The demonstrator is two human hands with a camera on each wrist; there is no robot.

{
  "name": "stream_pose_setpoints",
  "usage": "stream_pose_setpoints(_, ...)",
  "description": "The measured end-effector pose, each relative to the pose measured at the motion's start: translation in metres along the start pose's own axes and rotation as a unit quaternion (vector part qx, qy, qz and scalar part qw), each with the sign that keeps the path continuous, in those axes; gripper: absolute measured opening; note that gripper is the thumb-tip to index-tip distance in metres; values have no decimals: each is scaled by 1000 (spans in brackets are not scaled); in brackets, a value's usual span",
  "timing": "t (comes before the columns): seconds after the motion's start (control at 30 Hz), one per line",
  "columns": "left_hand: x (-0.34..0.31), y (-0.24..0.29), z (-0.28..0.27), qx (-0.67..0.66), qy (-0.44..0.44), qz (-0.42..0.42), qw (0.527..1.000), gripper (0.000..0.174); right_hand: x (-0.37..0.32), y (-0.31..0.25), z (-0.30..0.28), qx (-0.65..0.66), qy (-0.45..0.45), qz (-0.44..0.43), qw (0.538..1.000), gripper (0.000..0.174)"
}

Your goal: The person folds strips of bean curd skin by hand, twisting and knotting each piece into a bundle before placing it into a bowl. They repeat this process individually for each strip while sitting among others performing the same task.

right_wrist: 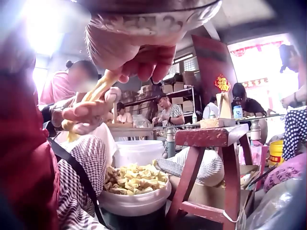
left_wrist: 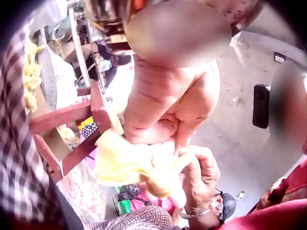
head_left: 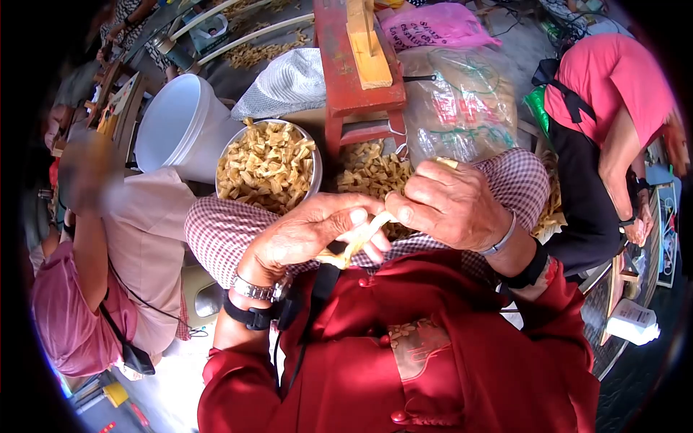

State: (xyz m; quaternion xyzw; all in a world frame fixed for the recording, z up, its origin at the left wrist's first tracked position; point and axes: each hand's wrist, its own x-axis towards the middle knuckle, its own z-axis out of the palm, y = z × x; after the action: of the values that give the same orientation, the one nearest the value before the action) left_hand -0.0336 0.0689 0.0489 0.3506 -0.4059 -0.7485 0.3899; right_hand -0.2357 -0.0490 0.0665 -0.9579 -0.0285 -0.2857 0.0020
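Two hands pinching one pale strip (head_left: 351,249).
Left hand (head_left: 307,234) and right hand (head_left: 451,206) each have thumb and fingers (head_left: 346,216) clamped on the pale strip, which spans the short gap between them, just above the checked knees (head_left: 224,231); beyond the fingers stands a metal bowl (head_left: 316,162) heaped with similar yellow pieces, a red stool (head_left: 339,65) just past it; likely risk: uneven pulling tears the thin strip, or it slips from one pinch and drops.

White bucket (head_left: 177,123) beside heaped metal bowl (head_left: 318,162), red stool (head_left: 339,72), clear plastic bag (head_left: 462,108).
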Motion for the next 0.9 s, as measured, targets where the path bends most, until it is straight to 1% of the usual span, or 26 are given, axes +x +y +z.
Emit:
stream_pose_setpoints(0.07,-2,-5,2,-82,-20,-1,996,36,0,-1,-4,1,-17,17,1000,17)
stream_pose_setpoints(0.1,-1,-9,1,-85,-5,-14,996,36,-1,-1,-3,6,-11,25,1000,18)
stream_pose_setpoints(0.13,-3,-14,1,-107,-15,24,994,36,1,0,-1,12,1,26,1000,19)
stream_pose_setpoints(0.2,-5,-23,2,-124,4,12,992,37,2,0,1,28,-9,47,998,24)
stream_pose_setpoints(0.23,-7,-24,5,-124,-8,36,992,37,4,2,3,54,-6,66,996,26)
stream_pose_setpoints(0.3,-8,-13,9,-104,-46,51,992,41,8,3,9,129,8,120,984,31)
stream_pose_setpoints(0.33,-11,-4,12,-80,-13,54,995,33,10,2,14,178,16,155,972,34)
stream_pose_setpoints(0.37,-12,-1,14,-19,31,78,996,28,11,0,21,246,60,171,952,38)
stream_pose_setpoints(0.4,-13,3,15,43,75,101,991,23,16,-8,27,334,91,216,913,40)
stream_pose_setpoints(0.43,-14,10,15,88,97,106,986,20,19,-15,27,425,70,288,855,40)
stream_pose_setpoints(0.47,-10,23,23,155,122,212,957,21,22,-20,27,509,45,356,782,40)
stream_pose_setpoints(0.5,-4,23,23,186,139,257,938,22,27,-26,31,565,74,396,720,36)
stream_pose_setpoints(0.53,-1,21,22,215,153,300,917,23,28,-26,35,616,89,394,677,35)
stream_pose_setpoints(0.57,-2,16,13,285,145,316,893,27,32,-27,36,644,102,400,644,36)
stream_pose_setpoints(0.6,-2,16,15,330,180,315,872,27,35,-29,38,672,114,406,609,37)
stream_pose_setpoints(0.63,-1,14,19,266,190,296,897,27,36,-30,39,697,112,397,587,42)
stream_pose_setpoints(0.67,1,12,22,200,199,277,919,26,36,-31,43,704,118,396,578,48)
stream_pose_setpoints(0.7,1,13,21,226,208,279,910,24,37,-34,42,723,125,397,552,50)
stream_pose_setpoints(0.73,4,8,19,235,214,305,898,24,38,-37,41,741,131,399,524,53)
stream_pose_setpoints(0.77,4,5,18,193,212,290,913,24,36,-38,43,749,130,408,506,52)
stream_pose_setpoints(0.8,4,3,17,148,210,273,927,24,32,-37,46,746,127,419,502,49)
stream_pose_setpoints(0.87,9,0,18,122,262,249,925,20,24,-35,52,738,124,440,496,42)
stream_pose_setpoints(0.9,12,-3,18,109,286,236,922,18,21,-37,56,726,140,458,493,26)
